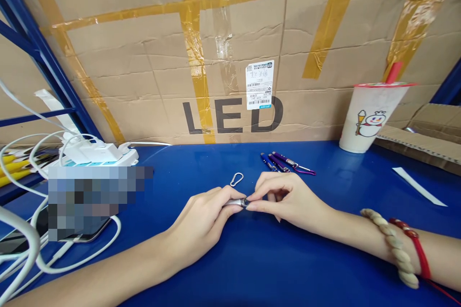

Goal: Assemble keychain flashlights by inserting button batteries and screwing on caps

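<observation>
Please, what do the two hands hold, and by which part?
A small silver cylinder: the left hand holds its body, the right hand its dark end.

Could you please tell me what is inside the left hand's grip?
A small silver cylinder, its dark end showing; the left hand covers the rest, which cannot be seen.

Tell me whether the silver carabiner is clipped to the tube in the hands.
No, the carabiner lies on the blue tabletop, apart from the silver tube in the left hand.
</observation>
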A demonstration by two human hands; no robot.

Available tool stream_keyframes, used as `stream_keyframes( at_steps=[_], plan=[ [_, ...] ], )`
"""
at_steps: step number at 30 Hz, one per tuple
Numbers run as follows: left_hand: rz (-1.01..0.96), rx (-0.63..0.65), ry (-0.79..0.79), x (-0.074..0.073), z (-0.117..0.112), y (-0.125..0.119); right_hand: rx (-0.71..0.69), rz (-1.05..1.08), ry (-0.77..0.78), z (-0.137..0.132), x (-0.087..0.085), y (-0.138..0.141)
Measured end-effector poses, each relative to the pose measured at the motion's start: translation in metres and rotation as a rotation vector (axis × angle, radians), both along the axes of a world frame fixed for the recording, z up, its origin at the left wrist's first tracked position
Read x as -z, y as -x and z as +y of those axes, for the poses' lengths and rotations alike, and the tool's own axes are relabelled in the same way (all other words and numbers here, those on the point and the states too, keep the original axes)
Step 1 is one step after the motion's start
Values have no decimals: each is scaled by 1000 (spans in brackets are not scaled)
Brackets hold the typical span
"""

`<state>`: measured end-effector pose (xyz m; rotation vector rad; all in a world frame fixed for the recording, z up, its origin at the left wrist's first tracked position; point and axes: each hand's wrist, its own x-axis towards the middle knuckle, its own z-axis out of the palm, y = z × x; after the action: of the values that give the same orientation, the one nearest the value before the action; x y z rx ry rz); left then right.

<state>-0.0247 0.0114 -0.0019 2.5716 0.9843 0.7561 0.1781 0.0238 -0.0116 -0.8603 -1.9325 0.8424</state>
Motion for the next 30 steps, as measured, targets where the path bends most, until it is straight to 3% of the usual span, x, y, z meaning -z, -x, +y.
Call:
stream_keyframes(
  at_steps=[9, 16, 19, 22, 30],
  plan=[
    [-7, 148, 34, 0, 0, 3, -93, 13, 119, 0, 2, -1],
    [60, 255, -155, 1, -2, 3, -78, 9, 145, -2, -2, 0],
    [48, 278, -165, 0, -3, 3, -47, -1, 129, -2, -3, 0],
    [33, 263, -146, 0, -3, 3, -6, -8, 108, 0, -2, 1],
    [-54, 56, -11, -1, -3, 0, 49, 38, -32, -3, -2, 0]
  ],
)
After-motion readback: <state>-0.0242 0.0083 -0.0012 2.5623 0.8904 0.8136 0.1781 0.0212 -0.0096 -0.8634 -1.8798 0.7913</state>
